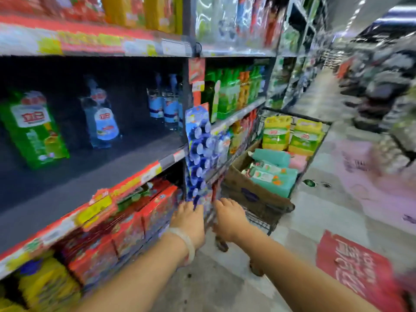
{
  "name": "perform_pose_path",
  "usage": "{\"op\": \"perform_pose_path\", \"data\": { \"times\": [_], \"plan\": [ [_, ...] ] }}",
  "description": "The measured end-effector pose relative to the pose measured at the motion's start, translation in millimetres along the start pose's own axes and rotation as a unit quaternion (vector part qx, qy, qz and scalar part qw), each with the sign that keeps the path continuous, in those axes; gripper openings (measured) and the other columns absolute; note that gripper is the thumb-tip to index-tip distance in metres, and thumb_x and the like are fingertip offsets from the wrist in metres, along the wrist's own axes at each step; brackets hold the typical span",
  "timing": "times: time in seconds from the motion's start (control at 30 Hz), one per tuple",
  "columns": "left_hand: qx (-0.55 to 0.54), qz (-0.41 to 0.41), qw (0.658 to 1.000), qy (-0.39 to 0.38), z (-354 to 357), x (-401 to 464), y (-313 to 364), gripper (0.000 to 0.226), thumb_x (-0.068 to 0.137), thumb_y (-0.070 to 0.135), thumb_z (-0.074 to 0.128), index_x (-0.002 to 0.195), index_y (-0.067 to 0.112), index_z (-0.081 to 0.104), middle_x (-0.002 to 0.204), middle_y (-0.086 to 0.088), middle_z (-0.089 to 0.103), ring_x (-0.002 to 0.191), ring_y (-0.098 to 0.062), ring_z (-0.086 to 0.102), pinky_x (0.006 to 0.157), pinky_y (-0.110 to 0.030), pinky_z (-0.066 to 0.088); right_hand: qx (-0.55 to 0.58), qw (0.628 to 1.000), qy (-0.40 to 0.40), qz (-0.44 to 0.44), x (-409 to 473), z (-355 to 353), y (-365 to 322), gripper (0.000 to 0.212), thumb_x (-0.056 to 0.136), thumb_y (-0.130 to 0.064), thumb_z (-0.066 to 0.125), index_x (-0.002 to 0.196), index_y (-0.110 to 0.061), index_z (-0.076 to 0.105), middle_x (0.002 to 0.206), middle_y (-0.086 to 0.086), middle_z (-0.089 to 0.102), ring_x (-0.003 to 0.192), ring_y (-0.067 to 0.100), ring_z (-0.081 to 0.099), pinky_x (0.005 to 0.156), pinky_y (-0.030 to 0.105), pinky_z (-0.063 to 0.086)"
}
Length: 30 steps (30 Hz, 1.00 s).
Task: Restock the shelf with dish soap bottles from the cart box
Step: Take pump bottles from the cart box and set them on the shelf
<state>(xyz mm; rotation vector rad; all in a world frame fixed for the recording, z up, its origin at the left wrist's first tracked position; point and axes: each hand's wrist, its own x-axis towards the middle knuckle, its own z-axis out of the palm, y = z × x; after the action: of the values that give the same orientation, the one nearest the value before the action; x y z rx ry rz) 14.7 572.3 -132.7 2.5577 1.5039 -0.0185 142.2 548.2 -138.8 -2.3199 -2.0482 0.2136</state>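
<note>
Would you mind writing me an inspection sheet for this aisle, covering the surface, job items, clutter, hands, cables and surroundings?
Surface: dark middle shelf, mostly bare, with a few bottles standing towards the back.
Job's things: green bottle, clear bottle and clear bottles on the shelf; cardboard box in the cart with teal packs; yellow bottles behind it.
Clutter: blue hanging strip on the shelf upright; red floor sticker.
Hands: left hand and right hand at the cart's near end; grip blurred.
Cables: nothing seen.
Surroundings: stocked shelves, aisle floor; image motion-blurred.
</note>
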Motion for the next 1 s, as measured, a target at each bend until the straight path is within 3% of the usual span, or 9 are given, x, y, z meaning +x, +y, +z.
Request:
{"op": "perform_pose_path", "data": {
  "times": [0.17, 0.3, 0.53, 0.67, 1.0],
  "plan": [
    [-0.002, 0.045, 0.998, -0.053, 14.5, 67.7, 66.6, 0.072, 0.085, 0.038, 0.060, 0.142, 0.011, 0.026, 0.145, -0.012, 0.028, 0.137, -0.032, 0.023, 0.113, -0.041, 0.027, 0.038, 0.996, -0.020, 0.074, 19.1, -1.8, 88.8, 0.074, 0.083, -0.043, 0.063, 0.142, -0.013, 0.030, 0.148, 0.011, 0.033, 0.137, 0.032, 0.030, 0.113, 0.040, 0.028],
    [0.000, 0.067, 0.994, -0.091, 29.8, 131.0, 103.9, 0.056, 0.086, 0.032, 0.058, 0.134, 0.013, 0.035, 0.143, -0.011, 0.030, 0.135, -0.032, 0.025, 0.109, -0.044, 0.031, 0.048, 0.991, -0.026, 0.125, 44.6, 5.8, 147.1, 0.067, 0.082, -0.035, 0.066, 0.137, -0.015, 0.034, 0.141, 0.010, 0.038, 0.132, 0.032, 0.035, 0.108, 0.040, 0.032],
    [-0.031, 0.102, 0.985, -0.139, 48.3, 262.6, 155.9, 0.050, 0.088, 0.026, 0.054, 0.133, 0.012, 0.036, 0.139, -0.011, 0.036, 0.133, -0.031, 0.030, 0.108, -0.042, 0.033, 0.056, 0.975, -0.036, 0.211, 120.8, -13.7, 250.3, 0.061, 0.083, -0.034, 0.064, 0.134, -0.012, 0.037, 0.138, 0.012, 0.042, 0.126, 0.031, 0.042, 0.102, 0.036, 0.039],
    [-0.047, 0.109, 0.982, -0.144, 39.8, 333.7, 175.4, 0.060, 0.087, 0.028, 0.056, 0.139, 0.013, 0.031, 0.143, -0.011, 0.033, 0.136, -0.031, 0.027, 0.108, -0.043, 0.033, 0.030, 0.972, -0.038, 0.229, 180.6, -33.4, 298.8, 0.067, 0.083, -0.037, 0.065, 0.137, -0.010, 0.034, 0.138, 0.014, 0.042, 0.125, 0.032, 0.044, 0.101, 0.038, 0.039],
    [-0.054, 0.104, 0.982, -0.145, 30.8, 452.7, 206.0, 0.045, 0.090, 0.021, 0.050, 0.133, 0.014, 0.037, 0.140, -0.010, 0.034, 0.133, -0.030, 0.029, 0.104, -0.042, 0.034, 0.055, 0.969, -0.063, 0.232, 275.5, -30.9, 377.3, 0.068, 0.082, -0.033, 0.067, 0.137, -0.009, 0.035, 0.138, 0.014, 0.043, 0.127, 0.033, 0.042, 0.104, 0.039, 0.038]
  ]
}}
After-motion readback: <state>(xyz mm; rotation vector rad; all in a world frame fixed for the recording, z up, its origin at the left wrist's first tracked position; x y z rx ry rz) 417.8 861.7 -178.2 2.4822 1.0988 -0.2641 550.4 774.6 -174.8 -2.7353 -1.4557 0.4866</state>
